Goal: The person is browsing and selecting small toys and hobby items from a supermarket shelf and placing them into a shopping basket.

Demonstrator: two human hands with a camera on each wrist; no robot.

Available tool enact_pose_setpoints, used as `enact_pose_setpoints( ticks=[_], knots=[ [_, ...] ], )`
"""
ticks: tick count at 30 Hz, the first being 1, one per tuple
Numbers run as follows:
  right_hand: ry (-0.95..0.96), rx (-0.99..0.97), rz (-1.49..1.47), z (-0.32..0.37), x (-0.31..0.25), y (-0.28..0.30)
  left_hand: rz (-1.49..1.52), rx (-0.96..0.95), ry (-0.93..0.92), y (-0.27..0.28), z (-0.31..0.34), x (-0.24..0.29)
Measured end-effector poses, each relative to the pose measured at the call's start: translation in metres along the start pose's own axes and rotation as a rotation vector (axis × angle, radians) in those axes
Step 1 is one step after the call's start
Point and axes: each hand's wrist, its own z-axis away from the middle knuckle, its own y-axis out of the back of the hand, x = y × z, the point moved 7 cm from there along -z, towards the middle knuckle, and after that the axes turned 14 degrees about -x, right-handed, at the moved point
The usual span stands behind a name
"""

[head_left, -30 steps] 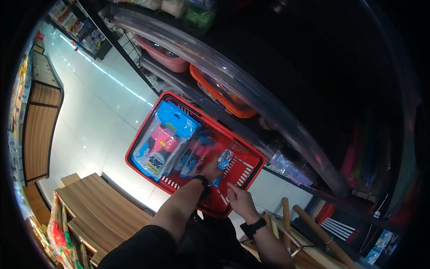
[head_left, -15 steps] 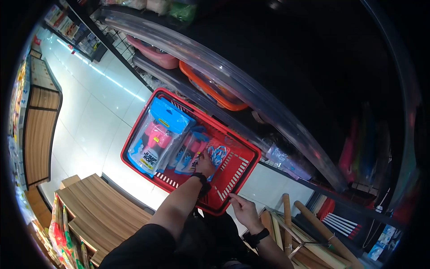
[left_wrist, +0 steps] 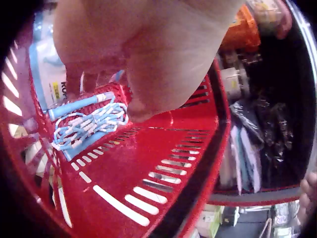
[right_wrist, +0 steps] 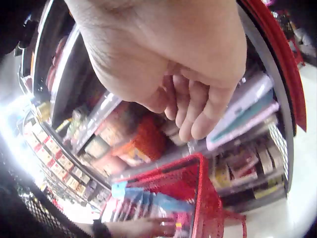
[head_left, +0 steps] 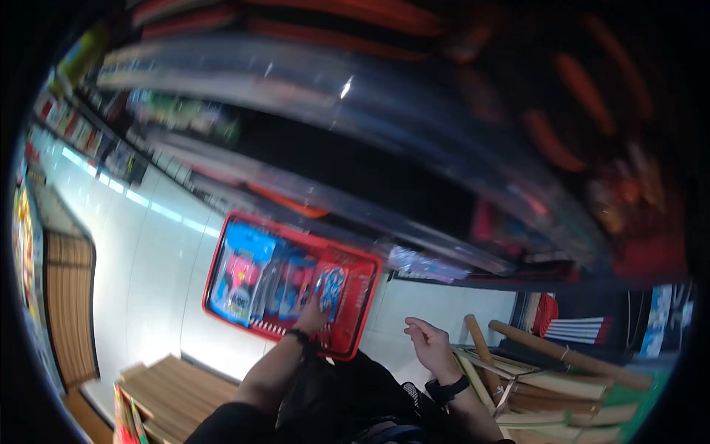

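Observation:
A red basket (head_left: 367, 296) holds pouches in blue and clear packaging (head_left: 251, 243) with pink handles. Beside them a blue-and-white rope (head_left: 333, 285) lies coiled; the left wrist view shows the rope (left_wrist: 91, 124) with blue handles on the basket floor. My left hand (head_left: 313, 317) is inside the basket, between the pouches and the rope, its fingertips hidden in the left wrist view. In the right wrist view, the left hand (right_wrist: 148, 227) has its fingers extended over a pouch. My right hand (head_left: 430, 349) hangs right of the basket, fingers loosely bent, holding nothing.
Shelves with a clear front edge (head_left: 355, 148) run above the basket. Wooden boards and brown rolls (head_left: 540, 348) stand at the right, a wood-topped unit (head_left: 174, 392) at lower left. Pale tiled floor (head_left: 155, 259) lies left of the basket.
The head view has swung, so the basket sits lower and farther left. My left hand has shifted off the coiled rope towards the pouches. The right hand is now farther from the basket.

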Motion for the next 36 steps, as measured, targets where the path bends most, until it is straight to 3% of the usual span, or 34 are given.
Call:
enact_pose_setpoints(
  ticks=[2,3,6,8,12,14,15,18,20,22,25,27,28,33,35,36],
  knots=[
    [0.085,0.136,-0.046,0.012,-0.042,0.038,-0.070,0.032,-0.010,0.014,0.026,0.039],
    [0.101,0.171,-0.067,0.017,-0.059,0.056,0.206,-0.027,-0.040,0.015,0.036,0.051],
    [0.209,0.392,-0.044,0.029,-0.099,0.108,0.007,0.098,-0.083,0.036,0.059,0.097],
    [0.422,0.667,0.076,0.042,-0.131,0.140,0.093,0.073,-0.166,0.045,0.066,0.141],
    [0.491,0.817,0.068,0.032,-0.154,0.173,0.263,-0.057,-0.346,0.059,0.080,0.307],
    [0.409,0.936,0.425,0.019,-0.156,0.181,0.227,-0.079,-0.490,0.061,0.070,0.377],
    [0.419,0.945,0.409,0.016,-0.159,0.185,0.194,-0.087,-0.573,0.062,0.063,0.404],
    [0.324,0.843,0.361,0.002,-0.167,0.193,0.255,-0.138,-0.509,0.060,0.040,0.479],
    [0.370,0.861,0.326,-0.009,-0.158,0.196,0.257,-0.134,-0.473,0.059,0.012,0.505],
    [0.420,0.883,0.293,-0.022,-0.150,0.198,0.278,-0.243,-0.310,0.050,-0.014,0.518],
    [0.408,0.940,0.342,-0.026,-0.149,0.199,0.157,-0.212,-0.352,0.039,-0.016,0.543],
    [0.502,1.002,0.394,-0.016,-0.157,0.194,0.180,-0.157,-0.414,0.030,-0.015,0.546],
    [0.312,0.822,0.295,-0.023,-0.150,0.191,0.223,-0.129,-0.481,0.028,-0.014,0.546],
    [0.370,0.826,0.417,0.000,-0.166,0.178,0.406,-0.119,-0.629,0.030,0.001,0.540],
    [0.490,0.785,0.211,0.013,-0.168,0.169,0.403,-0.117,-0.612,0.036,0.017,0.533],
    [0.490,0.774,0.215,0.020,-0.169,0.162,0.561,-0.148,-0.604,0.038,0.028,0.528]
  ],
)
